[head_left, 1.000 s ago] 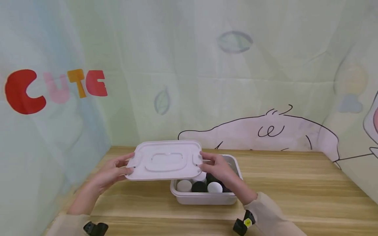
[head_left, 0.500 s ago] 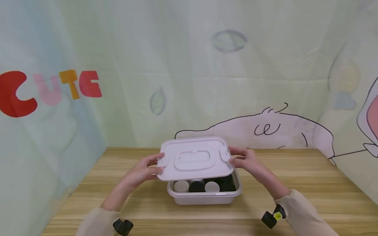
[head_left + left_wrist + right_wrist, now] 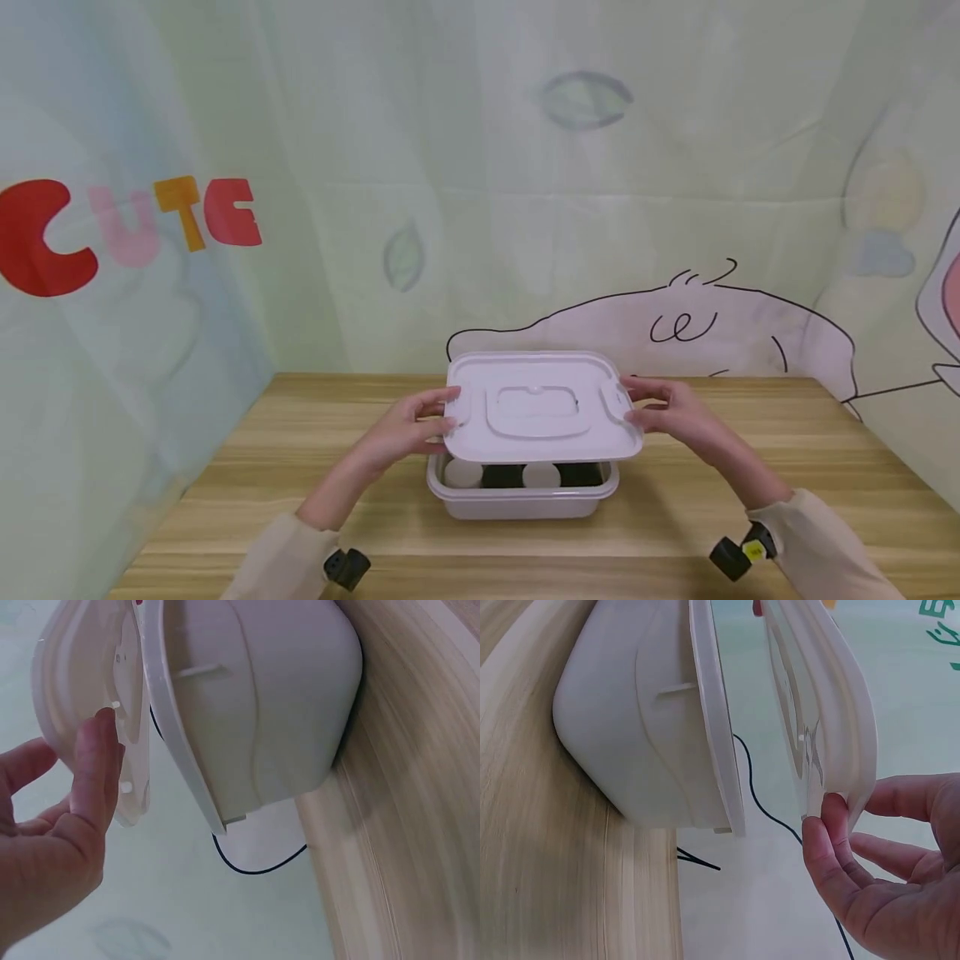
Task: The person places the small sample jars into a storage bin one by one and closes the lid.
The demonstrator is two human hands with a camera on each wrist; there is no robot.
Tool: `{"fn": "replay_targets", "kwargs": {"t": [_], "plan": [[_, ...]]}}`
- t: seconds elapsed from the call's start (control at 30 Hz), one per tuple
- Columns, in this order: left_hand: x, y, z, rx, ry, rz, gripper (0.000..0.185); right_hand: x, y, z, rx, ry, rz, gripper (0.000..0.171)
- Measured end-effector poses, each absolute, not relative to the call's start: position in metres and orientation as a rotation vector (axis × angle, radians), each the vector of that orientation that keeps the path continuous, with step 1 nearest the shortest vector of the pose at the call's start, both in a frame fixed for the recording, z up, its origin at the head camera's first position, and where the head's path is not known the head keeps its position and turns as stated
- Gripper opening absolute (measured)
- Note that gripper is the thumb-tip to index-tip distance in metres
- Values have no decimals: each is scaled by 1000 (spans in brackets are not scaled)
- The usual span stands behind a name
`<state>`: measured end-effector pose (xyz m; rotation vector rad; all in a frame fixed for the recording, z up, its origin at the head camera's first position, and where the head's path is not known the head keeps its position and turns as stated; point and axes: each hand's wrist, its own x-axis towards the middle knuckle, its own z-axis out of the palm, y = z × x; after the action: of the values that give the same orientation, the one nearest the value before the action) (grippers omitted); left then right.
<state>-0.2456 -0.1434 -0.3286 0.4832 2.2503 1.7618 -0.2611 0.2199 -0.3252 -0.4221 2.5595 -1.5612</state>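
Observation:
A white plastic lid [image 3: 540, 450] with a raised folding handle is held above a white storage box [image 3: 525, 507] in the head view. My left hand [image 3: 408, 427] pinches the lid's left end, and my right hand [image 3: 671, 408] grips its right end. Below the lid's near edge, white round caps [image 3: 542, 476] and black ones [image 3: 501, 477] show in a row inside the box; the rest of the contents are hidden. Both wrist views show a gap between the lid [image 3: 847, 697] and the box rim [image 3: 716, 727]. The left fingers [image 3: 94, 765] curl at the lid's edge.
The box stands on a wood-grain table [image 3: 360, 533], near its back edge. A printed curtain [image 3: 480, 167] hangs behind and along the left side. Each wrist wears a small black camera [image 3: 347, 568].
Both hands have carried the lid to the right, from left of the box to over it. It now covers most of the opening. The box has stayed in place.

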Motion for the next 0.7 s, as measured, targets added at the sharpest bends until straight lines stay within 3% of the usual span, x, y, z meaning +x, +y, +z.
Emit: {"fn": "replay_targets", "kwargs": {"t": [0.43,0.7], "plan": [[-243,-139,-324,393,2265,1856,62,-256,221,-320,-440,2564,-1628,61],[-241,-135,-325,241,2447,2022,50,-255,211,-313,-311,2588,-1782,56]]}}
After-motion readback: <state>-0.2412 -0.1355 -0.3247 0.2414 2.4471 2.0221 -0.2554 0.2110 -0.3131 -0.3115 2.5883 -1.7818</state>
